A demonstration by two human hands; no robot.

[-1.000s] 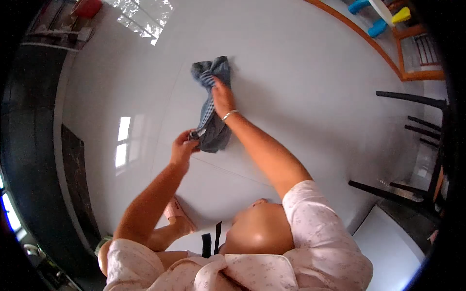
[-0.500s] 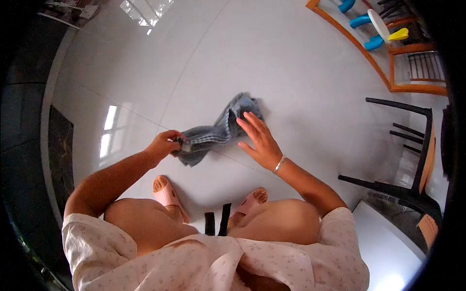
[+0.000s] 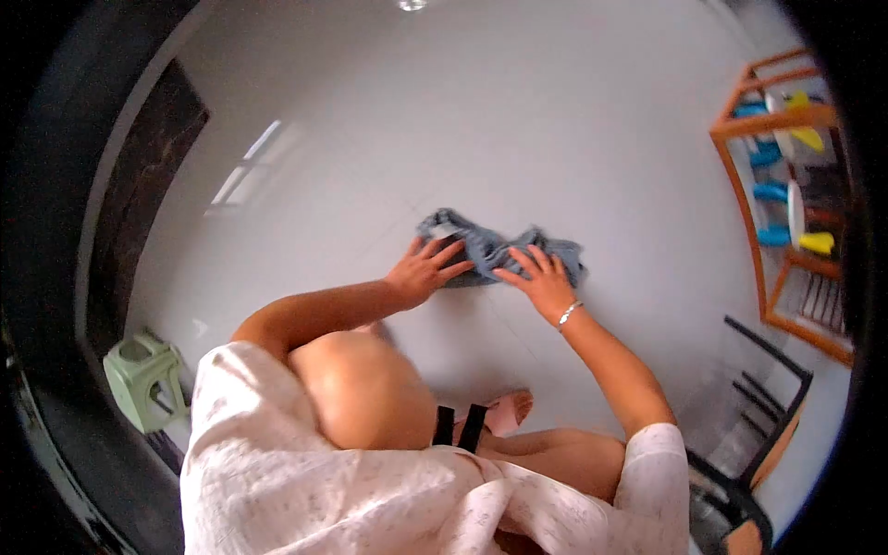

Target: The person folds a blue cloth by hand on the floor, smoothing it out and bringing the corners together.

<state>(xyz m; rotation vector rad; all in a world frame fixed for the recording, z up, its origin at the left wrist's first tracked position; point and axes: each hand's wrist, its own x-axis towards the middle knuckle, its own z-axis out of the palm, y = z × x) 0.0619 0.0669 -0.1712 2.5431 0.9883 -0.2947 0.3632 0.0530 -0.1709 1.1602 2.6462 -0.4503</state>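
A crumpled grey-blue cloth [image 3: 485,248], perhaps a garment, lies bunched on the pale tiled floor [image 3: 444,120] in front of my feet. My left hand [image 3: 427,270] rests on its left part with the fingers spread. On the right part of the cloth lies my right hand [image 3: 544,283], also with spread fingers, a bracelet [image 3: 570,314] at its wrist. Both palms face down, and neither hand grips the cloth. The cloth beneath the fingers is hidden.
To the right stands a black chair [image 3: 777,416], with a wooden-framed rack [image 3: 740,213] holding blue, white and yellow items beyond it. A light green plastic stool [image 3: 143,384] is at the left, beside a dark edge. One pink slipper [image 3: 507,413] shows below my hands.
My left hand has let go of the cloth's end and now lies spread on it. The right hand has come down onto the cloth. The view has turned, bringing the green stool into sight.
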